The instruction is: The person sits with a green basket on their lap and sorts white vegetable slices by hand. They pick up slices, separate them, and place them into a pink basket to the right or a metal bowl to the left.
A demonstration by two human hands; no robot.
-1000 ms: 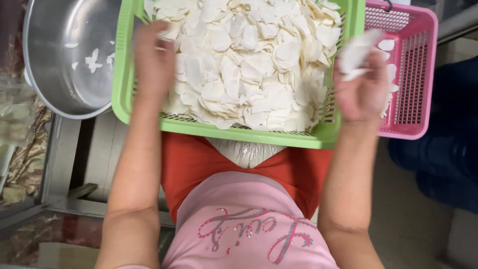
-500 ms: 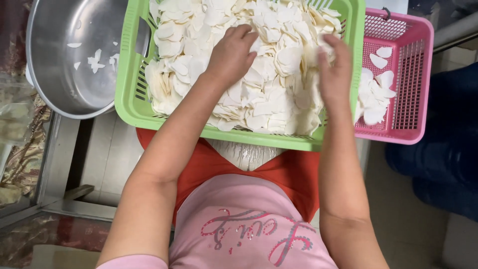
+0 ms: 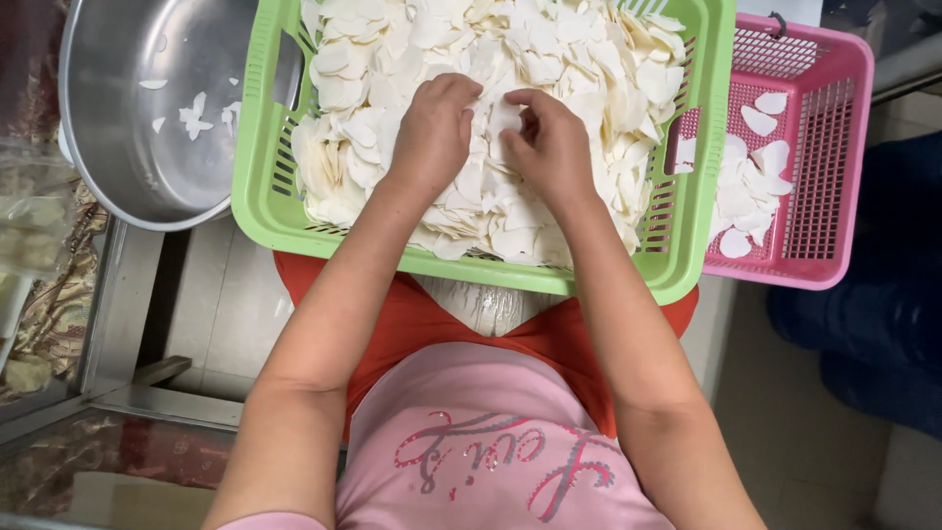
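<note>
From the head camera, looking straight down, I see my left hand (image 3: pixel 432 132) and right hand (image 3: pixel 549 142) both resting in a green basket (image 3: pixel 265 211) heaped with thin white slices (image 3: pixel 579 59). The two hands sit side by side at the middle of the heap, nearly touching. The left fingers (image 3: pixel 453 93) are curled down into the slices; I cannot tell whether they have closed on anything. The right fingers (image 3: pixel 525 103) are bent and pinch at one pale slice (image 3: pixel 503 120) lying between the two hands. I judge this to be the picking step: working a single slice loose from the pile. The next move calls for a clean lift without dragging neighbours along. Well apart to the right of the right fingers, a pink basket (image 3: pixel 834 157) holds a few separate slices. Left of the left fingers stands a steel bowl (image 3: pixel 118 147) with some scraps.
</note>
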